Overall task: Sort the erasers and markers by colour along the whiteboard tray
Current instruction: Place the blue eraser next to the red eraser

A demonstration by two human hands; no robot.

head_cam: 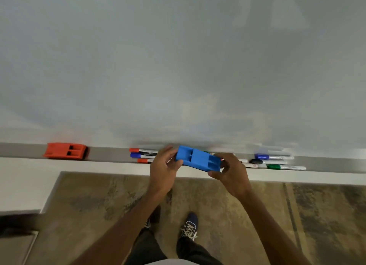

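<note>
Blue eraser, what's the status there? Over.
Both hands, left hand and right hand, holding blue eraser by its ends above the tray. Red eraser parked far left. Mixed markers lie underneath, unsorted.

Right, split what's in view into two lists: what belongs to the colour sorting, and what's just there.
Belongs to the job:
blue plastic eraser, held by left hand and right hand
orange-red plastic eraser
red-capped marker
blue-capped marker
green-capped marker
grey whiteboard tray

Just there:
mottled brown carpet
dark blue laced shoe

An eraser (66, 151) lies left on the tray (111, 154), markers (143, 155) right of it.
</note>
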